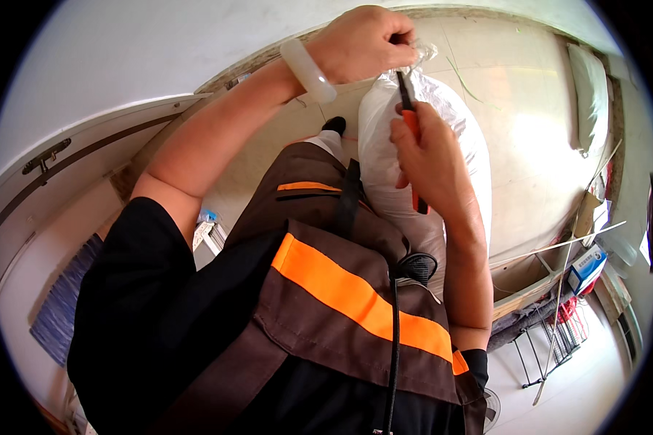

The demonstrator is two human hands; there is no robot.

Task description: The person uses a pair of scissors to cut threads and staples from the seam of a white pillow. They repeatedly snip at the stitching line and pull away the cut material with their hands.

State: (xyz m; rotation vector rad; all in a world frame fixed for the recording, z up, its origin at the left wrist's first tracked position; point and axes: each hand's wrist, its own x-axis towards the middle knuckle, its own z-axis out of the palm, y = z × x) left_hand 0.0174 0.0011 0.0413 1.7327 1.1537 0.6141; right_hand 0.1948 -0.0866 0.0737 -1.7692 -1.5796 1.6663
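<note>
A large, full white plastic sack (383, 138) stands upright against my leg, its top gathered into a twisted neck (425, 53). My left hand (367, 46), with a pale bangle at the wrist, is closed on that neck, where a thin strand, perhaps wire, shows. Just below, my right hand (432, 155) grips pliers (409, 117) with red and black handles. Their dark jaws point up at the sack's neck, close under my left fingers. Whether the jaws touch the strand or are closed on it, I cannot tell.
A pale filled sack (589, 100) lies by the far right wall. On the right are a wooden frame (538, 280), a blue and white box (586, 269), long thin sticks (563, 272) and a black wire rack (555, 337). A door (71, 163) is at the left; a green strip (465, 84) lies on the floor.
</note>
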